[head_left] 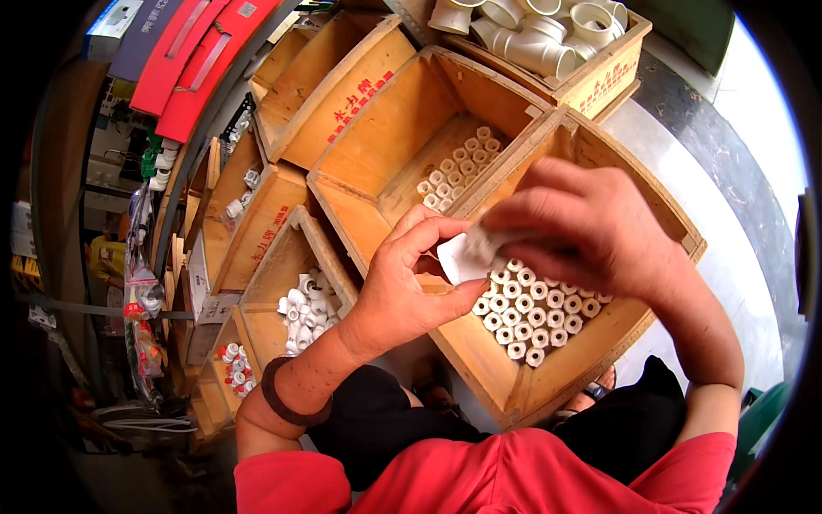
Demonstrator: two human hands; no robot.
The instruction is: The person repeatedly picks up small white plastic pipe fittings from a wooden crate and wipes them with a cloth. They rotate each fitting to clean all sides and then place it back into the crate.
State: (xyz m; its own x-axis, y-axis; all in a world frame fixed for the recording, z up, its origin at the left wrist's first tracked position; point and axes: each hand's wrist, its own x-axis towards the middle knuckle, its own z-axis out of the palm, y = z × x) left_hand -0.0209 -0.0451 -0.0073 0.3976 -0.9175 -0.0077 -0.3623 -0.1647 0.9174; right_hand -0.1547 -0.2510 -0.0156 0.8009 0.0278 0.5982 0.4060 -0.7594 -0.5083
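Note:
My left hand (402, 278) grips a smooth white plastic pipe fitting (461, 259) between thumb and fingers, above the nearest wooden box. Close against the fitting's right side is my right hand (591, 224), blurred by motion with its fingers curled. Under those fingers a pale greyish, crumpled piece, which looks like a cloth (495, 244), touches the fitting. Rows of white ring-shaped fittings (535, 317) with dark centre holes lie in the box below; my right hand hides part of them.
The near wooden box (488, 385) adjoins another box (360, 163) holding more white fittings (462, 167). Large white pipe tees (544, 47) fill a crate at the back. Small white elbows (306, 313) and red-and-white pieces (237, 368) sit in bins at left, beside a cluttered shelf.

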